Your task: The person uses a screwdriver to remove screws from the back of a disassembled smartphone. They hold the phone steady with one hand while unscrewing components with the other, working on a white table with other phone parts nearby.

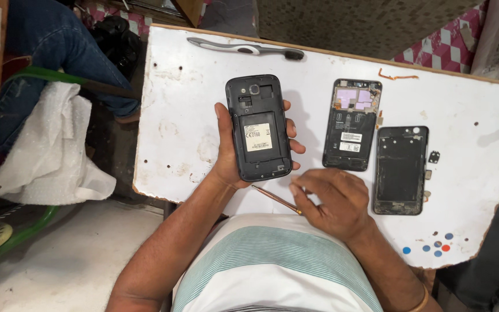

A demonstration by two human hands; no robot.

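While the left hand (232, 156) grips the open-backed phone (259, 128), right hand (333, 202) fingers (297, 190) pinch a thin tool (275, 199) just below it.

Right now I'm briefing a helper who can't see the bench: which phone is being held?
On the white table, three opened phones sit in a row. The held phone is leftmost, backless and lifted in the left hand; the other two lie flat.

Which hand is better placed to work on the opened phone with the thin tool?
Probably the right hand: it holds the thin tool just below the opened phone; the left hand grips that phone.
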